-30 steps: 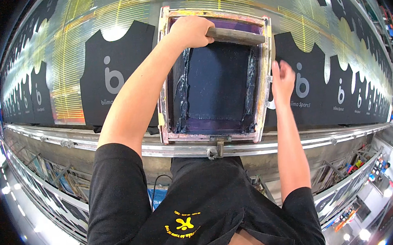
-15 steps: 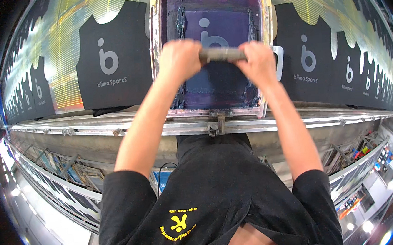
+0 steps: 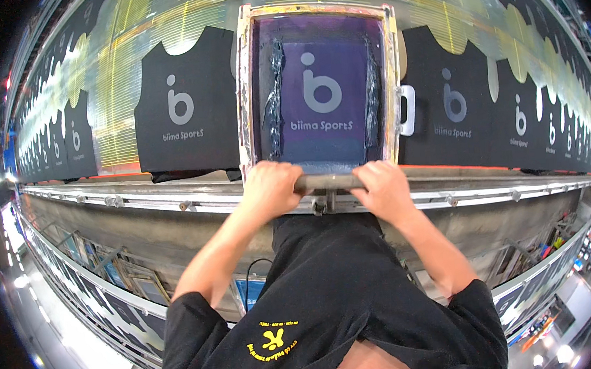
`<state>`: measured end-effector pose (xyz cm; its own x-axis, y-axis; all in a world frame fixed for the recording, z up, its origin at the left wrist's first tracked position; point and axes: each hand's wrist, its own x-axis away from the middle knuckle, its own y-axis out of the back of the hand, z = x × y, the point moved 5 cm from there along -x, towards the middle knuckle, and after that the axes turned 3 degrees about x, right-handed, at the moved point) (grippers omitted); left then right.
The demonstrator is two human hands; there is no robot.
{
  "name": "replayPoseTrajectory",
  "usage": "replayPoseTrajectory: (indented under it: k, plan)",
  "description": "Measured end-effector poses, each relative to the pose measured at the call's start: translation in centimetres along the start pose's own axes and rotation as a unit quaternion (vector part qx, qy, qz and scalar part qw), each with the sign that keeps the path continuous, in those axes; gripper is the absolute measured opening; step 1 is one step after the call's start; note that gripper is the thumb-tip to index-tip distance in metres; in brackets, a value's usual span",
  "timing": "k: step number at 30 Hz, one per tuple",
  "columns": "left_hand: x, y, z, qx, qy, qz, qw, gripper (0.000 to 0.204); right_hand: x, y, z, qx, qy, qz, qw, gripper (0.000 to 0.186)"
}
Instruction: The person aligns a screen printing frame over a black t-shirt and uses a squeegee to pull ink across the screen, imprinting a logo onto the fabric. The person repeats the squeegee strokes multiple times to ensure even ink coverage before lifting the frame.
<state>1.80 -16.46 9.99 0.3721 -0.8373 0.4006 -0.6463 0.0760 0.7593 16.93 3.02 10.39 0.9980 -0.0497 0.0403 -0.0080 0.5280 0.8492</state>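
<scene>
A screen-printing frame [image 3: 248,85] lies over the table in front of me, its purple mesh [image 3: 341,47] showing a pale logo and dark ink ridges along both sides. My left hand [image 3: 273,188] is wrapped round the left end of a squeegee [image 3: 331,181], and my right hand [image 3: 383,188] grips its right end. The squeegee lies across the near end of the frame, close to my body. Its blade is mostly hidden by the handle. A white handle [image 3: 407,111] sticks out from the frame's right side.
Black printed garment pieces [image 3: 186,137] [image 3: 451,105] lie on both sides of the frame, with more along the table. A metal rail [image 3: 235,201] runs along the near edge. Behind me, another table [image 3: 105,300] and stored frames [image 3: 137,274] stand to the left.
Both hands have drawn the squeegee toward me, from the middle of the mesh to the frame's near end. The whole logo on the mesh is now uncovered.
</scene>
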Motion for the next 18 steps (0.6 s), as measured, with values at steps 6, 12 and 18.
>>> replayPoseTrajectory:
  k: [6, 12, 18]
  plan:
    - [-18.4, 11.6, 5.7, -0.106, 0.006, -0.005, 0.994, 0.053, -18.3, 5.4, -9.7, 0.047, -0.111, 0.023, 0.992, 0.039]
    - [-25.1, 15.0, 7.6, -0.122, 0.02, -0.133, 0.983, 0.049, -25.4, 5.4, -13.5, 0.088, -0.124, -0.1, 0.983, 0.038]
    - [-11.5, 3.6, 5.2, -0.063, 0.007, -0.154, 0.986, 0.018, -10.7, -0.9, -6.5, 0.11, -0.05, -0.114, 0.986, 0.036]
